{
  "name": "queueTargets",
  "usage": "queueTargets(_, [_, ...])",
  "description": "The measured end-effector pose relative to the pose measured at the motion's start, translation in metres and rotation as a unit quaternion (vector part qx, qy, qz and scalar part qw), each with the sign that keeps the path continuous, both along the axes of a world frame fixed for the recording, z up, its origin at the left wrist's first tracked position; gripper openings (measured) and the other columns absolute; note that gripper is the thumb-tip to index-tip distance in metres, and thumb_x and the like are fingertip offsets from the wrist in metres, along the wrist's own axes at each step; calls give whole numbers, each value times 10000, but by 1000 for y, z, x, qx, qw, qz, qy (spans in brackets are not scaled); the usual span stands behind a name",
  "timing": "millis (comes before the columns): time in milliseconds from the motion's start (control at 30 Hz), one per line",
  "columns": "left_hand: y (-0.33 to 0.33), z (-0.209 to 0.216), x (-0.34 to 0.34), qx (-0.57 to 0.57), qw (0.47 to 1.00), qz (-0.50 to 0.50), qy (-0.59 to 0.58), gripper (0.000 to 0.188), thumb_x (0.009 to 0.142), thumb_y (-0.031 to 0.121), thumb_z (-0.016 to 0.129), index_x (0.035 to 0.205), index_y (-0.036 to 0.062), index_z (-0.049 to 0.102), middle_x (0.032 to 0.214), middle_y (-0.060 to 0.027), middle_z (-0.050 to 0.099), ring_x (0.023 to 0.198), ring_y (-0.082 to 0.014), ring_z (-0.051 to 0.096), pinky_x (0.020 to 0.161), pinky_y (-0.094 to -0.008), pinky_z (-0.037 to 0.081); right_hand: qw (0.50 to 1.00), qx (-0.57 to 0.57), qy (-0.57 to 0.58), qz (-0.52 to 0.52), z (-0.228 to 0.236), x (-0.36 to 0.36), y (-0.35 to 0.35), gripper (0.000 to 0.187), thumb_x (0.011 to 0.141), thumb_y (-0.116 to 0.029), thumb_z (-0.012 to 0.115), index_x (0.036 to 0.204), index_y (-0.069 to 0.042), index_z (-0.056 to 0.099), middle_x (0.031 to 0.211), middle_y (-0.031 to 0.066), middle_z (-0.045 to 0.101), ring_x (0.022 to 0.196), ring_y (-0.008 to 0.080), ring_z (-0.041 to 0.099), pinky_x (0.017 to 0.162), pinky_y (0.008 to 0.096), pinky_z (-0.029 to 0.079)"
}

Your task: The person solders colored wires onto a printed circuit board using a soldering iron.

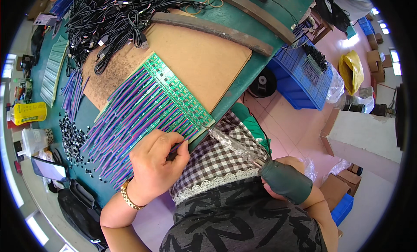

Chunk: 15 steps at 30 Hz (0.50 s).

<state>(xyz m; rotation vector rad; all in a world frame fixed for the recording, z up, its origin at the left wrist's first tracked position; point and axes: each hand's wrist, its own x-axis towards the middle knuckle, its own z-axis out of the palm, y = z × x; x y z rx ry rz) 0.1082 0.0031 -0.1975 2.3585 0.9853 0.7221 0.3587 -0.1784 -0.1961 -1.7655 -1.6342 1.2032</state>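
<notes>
Slanting circuit board (178, 92): its long axis runs from about half past ten to half past four; coloured wires (134, 108) fan off its lower-left side toward seven and eight o'clock.
Board's place: on a brown sheet (204, 56) over the green bench (54, 117), between twelve and one o'clock from the left of the two hands and at ten o'clock from the right.
Soldering iron (284, 181): green handle at four o'clock, tip aimed at ten o'clock, reaching the board's lower end; whether it touches, I cannot tell.
Left hand (157, 160): back turned up, fingers curled, thumb and forefinger pinching a wire beside the board's lower end.
Left forearm: rises from the lower edge at seven o'clock, a gold bracelet (126, 195) at the wrist.
Right hand (291, 164): closed around the iron's handle, which partly hides its fingers.
Right arm: bent, coming up from five o'clock.
Black cables (113, 21): heaped toward eleven o'clock from the board.
</notes>
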Motion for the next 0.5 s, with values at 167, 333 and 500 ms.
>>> queueTargets(167, [2, 0, 0, -3, 1000, 3, -8, 147, 704, -44, 738, 778, 17, 627, 664, -64, 576, 544, -149, 545, 487, -254, 431, 999, 23, -34, 10, -2, -4, 1, 197, 644, -192, 721, 818, -122, 660, 717, 62, 642, 631, 307, 617, 597, 375, 519])
queueTargets(333, [2, 1, 1, -9, 1000, 5, -8, 146, 704, -46, 736, 777, 16, 626, 665, -64, 579, 545, -150, 546, 490, -253, 435, 991, 104, -88, 3, -10, -4, -7, 216, 629, -215, 726, 819, -134, 663, 703, 68, 634, 625, 315, 608, 591, 392, 513])
queueTargets(500, [1, 1, 1, -10, 1000, 6, -6, 147, 703, -45, 739, 775, 16, 625, 664, -63, 579, 542, -149, 542, 487, -255, 431, 995, -23, -92, 29, 11, -8, 13, 213, 629, -208, 722, 815, -128, 657, 704, 71, 631, 616, 313, 603, 578, 379, 509])
